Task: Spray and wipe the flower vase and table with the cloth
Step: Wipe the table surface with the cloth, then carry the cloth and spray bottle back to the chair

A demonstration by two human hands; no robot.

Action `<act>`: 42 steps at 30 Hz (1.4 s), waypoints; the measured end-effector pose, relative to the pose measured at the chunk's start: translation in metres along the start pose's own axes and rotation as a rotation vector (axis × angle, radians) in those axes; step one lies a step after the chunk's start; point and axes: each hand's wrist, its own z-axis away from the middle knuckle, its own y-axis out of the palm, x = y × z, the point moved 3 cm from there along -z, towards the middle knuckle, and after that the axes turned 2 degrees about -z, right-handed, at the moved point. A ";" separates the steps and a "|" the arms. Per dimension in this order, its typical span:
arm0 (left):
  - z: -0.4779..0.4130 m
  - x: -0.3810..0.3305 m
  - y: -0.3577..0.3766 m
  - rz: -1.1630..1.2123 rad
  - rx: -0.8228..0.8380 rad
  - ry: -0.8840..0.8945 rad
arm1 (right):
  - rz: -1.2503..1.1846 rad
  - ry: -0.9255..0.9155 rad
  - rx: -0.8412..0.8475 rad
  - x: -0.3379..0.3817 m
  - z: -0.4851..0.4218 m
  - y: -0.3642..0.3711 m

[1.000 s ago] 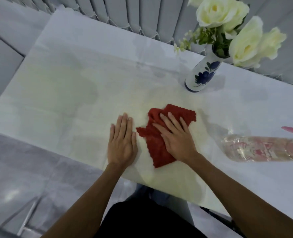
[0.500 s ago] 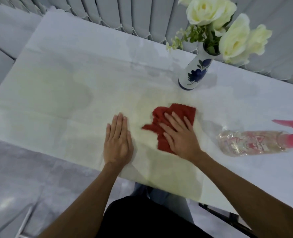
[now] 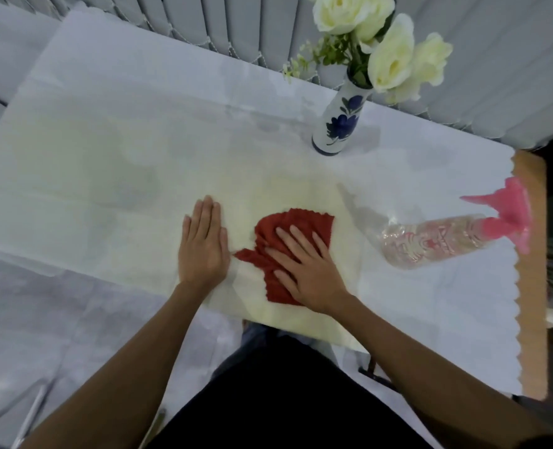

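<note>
A red cloth lies crumpled on the white-covered table. My right hand presses flat on the cloth, fingers spread over it. My left hand rests flat on the table just left of the cloth, fingers together, holding nothing. A white vase with blue flower print stands upright at the back, holding pale yellow roses. A clear spray bottle with a pink trigger head stands to the right of the cloth.
Grey vertical blinds hang behind the table. The tablecloth's scalloped edge ends at the right, where a strip of wooden tabletop shows. A chair frame sits low at the left.
My right hand has drawn the cloth back toward me and slightly left along the table. The left hand stays flat in place. The view has shifted right, showing the table's right edge.
</note>
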 end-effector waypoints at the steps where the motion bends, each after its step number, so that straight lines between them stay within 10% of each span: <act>1: 0.002 -0.002 -0.001 -0.004 0.035 -0.013 | 0.010 0.064 -0.017 -0.020 0.012 -0.007; 5: 0.018 -0.016 -0.005 0.045 0.129 -0.065 | -0.095 0.496 -0.069 -0.034 0.003 -0.017; 11: 0.029 -0.034 -0.017 0.159 0.260 -0.172 | -0.141 -0.027 0.046 0.062 0.038 0.008; 18: 0.027 -0.066 -0.039 0.321 0.309 -0.186 | -0.377 0.379 -0.032 -0.006 0.058 -0.027; 23: 0.025 -0.144 -0.041 0.378 0.419 0.281 | -0.549 0.532 0.045 -0.001 0.064 -0.063; 29: 0.048 -0.164 0.010 -0.076 0.631 0.681 | -0.634 1.113 -0.390 -0.048 0.132 -0.105; 42: 0.029 -0.181 0.014 0.150 0.279 0.435 | -0.983 1.098 -0.521 -0.112 0.097 -0.154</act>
